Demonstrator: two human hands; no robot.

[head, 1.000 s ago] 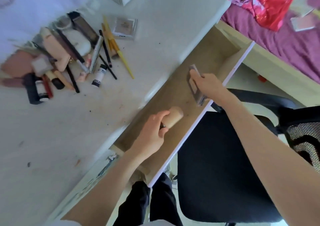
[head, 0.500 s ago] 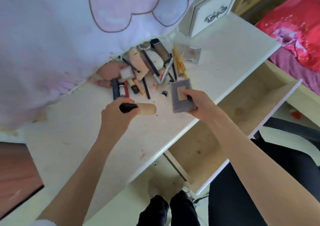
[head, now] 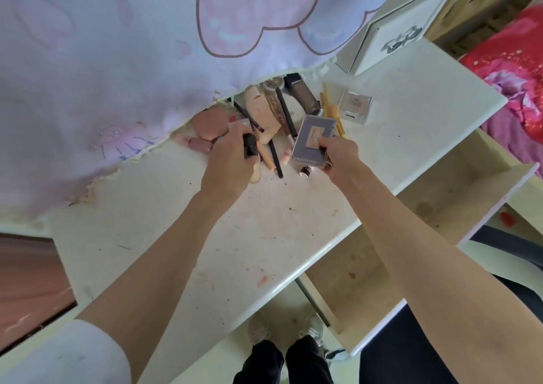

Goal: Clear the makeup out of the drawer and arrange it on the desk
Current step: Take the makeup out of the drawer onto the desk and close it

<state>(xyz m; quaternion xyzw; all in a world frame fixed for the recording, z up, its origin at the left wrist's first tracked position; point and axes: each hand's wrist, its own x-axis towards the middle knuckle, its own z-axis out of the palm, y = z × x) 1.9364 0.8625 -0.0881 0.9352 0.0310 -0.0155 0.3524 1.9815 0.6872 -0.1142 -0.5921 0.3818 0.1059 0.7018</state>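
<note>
A person stands at a white table (head: pixel 264 236), seen from above, both bare arms reaching toward its far edge. The left hand (head: pixel 227 166) is curled around a beige foundation bottle (head: pixel 256 169) with a black cap, holding it just above the tabletop at the near side of a makeup pile (head: pixel 273 113). The right hand (head: pixel 340 160) pinches a flat grey compact (head: pixel 313 142) by its near edge, thumb on top, tilted over the right part of the same pile.

The pile lies along the far edge of the table, partly tucked under a hanging pale lilac cloth (head: pixel 117 60) with pink outlined shapes. It holds pencils, tubes, a pink pouch and a dark bottle, crowded and overlapping. A small square palette (head: pixel 355 106) lies just beside the pile, toward the far right corner, where a white drawer box (head: pixel 390 28) stands.

The near half of the tabletop, between the forearms and out to the left edge, is bare apart from stains. Below the table's right front edge the wooden drawer (head: pixel 426 222) is pulled out, its bare floor showing, its white front close to a dark chair seat (head: pixel 411 348). A red patterned bedspread (head: pixel 517 78) lies past the right edge.
</note>
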